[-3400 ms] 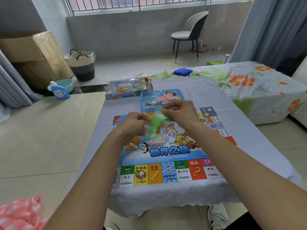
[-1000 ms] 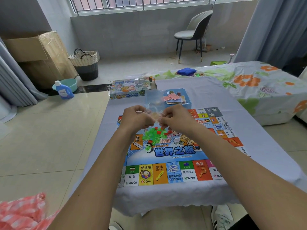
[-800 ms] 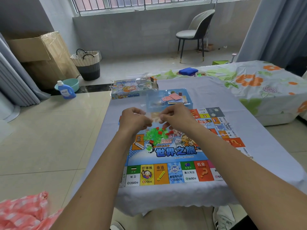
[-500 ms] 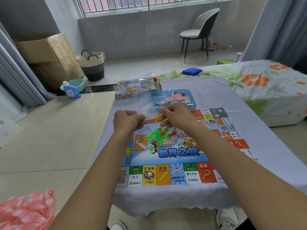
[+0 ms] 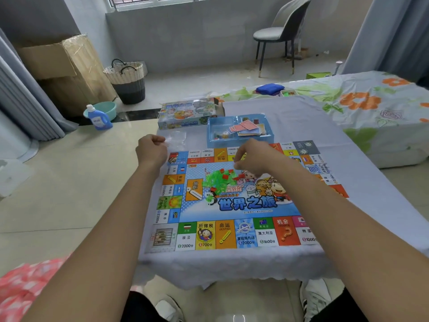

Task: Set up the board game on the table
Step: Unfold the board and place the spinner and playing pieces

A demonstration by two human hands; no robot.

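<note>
1. Green and red plastic pieces (image 5: 219, 180) are heaped on the middle of the game board (image 5: 232, 205).
2. A clear plastic bag (image 5: 175, 139) is pinched by the left hand (image 5: 151, 151), beyond the board's far left corner.
3. The right hand (image 5: 251, 159) is held curled above the board, just beside the heap; whether anything is gripped cannot be told.
4. A blue tray (image 5: 240, 130) of cards lies beyond the board's far edge.

A colourful game board (image 5: 232, 205) is laid flat on the cloth-covered table (image 5: 348, 205), a heap of green and red plastic pieces (image 5: 218, 180) piled near its centre. Beyond its far edge a blue tray (image 5: 240, 130) holding cards is set, the printed box (image 5: 188, 112) beside it
</note>
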